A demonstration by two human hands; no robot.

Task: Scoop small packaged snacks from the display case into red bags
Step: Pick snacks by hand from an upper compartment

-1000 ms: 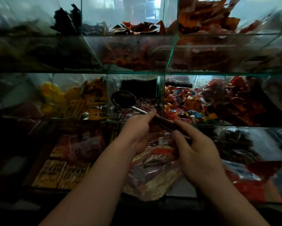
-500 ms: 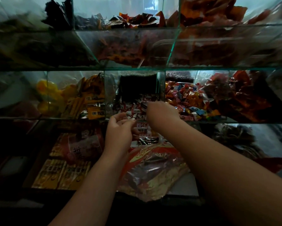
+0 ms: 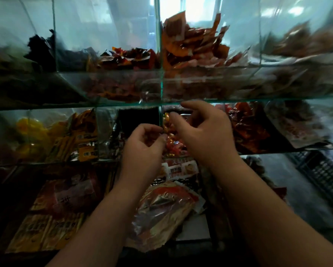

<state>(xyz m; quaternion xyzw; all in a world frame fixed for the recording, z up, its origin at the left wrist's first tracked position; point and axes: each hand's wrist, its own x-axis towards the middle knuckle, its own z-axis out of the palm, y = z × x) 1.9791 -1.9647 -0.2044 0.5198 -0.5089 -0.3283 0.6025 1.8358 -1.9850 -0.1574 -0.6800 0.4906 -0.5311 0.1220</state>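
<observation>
Locate the red bag at 6 o'clock, nearest you. It lies flat and crumpled on the lowest tier of the display case, between your forearms, and touches neither hand. Its mouth is not clearly visible (expect to open it before filling).

Above it, at centre, check both hands. Your left hand has its fingers curled in narrowly toward the thumb; whether it holds a snack cannot be told. Your right hand, at 3 o'clock of the left, is loosely bent with thumb and forefinger apart, and no object shows in it. No scoop is visible.

Both hands sit at the open front of the middle-tier compartment, probably because the small wrapped snacks lie there, just behind your fingertips. The glass divider, at 12 o'clock of the left hand, bounds that compartment. Farthest off, at 12 o'clock, the top tier carries orange packets.
</observation>
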